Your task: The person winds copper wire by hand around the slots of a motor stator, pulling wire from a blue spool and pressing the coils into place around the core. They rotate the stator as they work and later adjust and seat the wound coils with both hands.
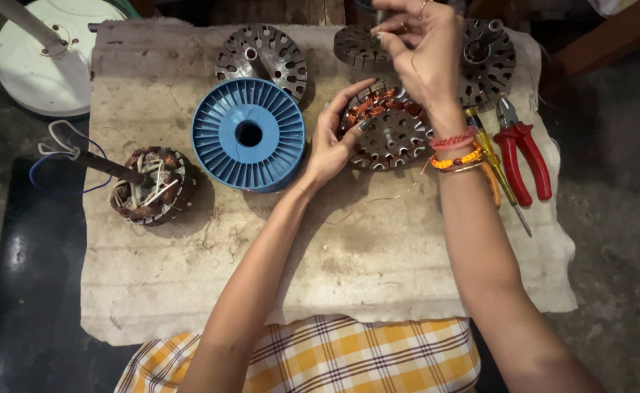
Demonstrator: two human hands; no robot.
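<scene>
A: Stator [389, 131], partly wound with copper wire, is seen near the cloth's [189, 276] far edge, beside the blue spool [248, 134].

B: It is steadied by the left hand [331, 142], fingers curled on its rim. Something thin is pinched by the right hand [422, 51] above it. Red pliers [523, 156] are laid by the right edge.

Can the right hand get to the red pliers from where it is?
Probably yes. The right hand is raised above the metal stators, and the red pliers lie uncovered on the cloth just beside that wrist; only a yellow screwdriver lies between.
</scene>
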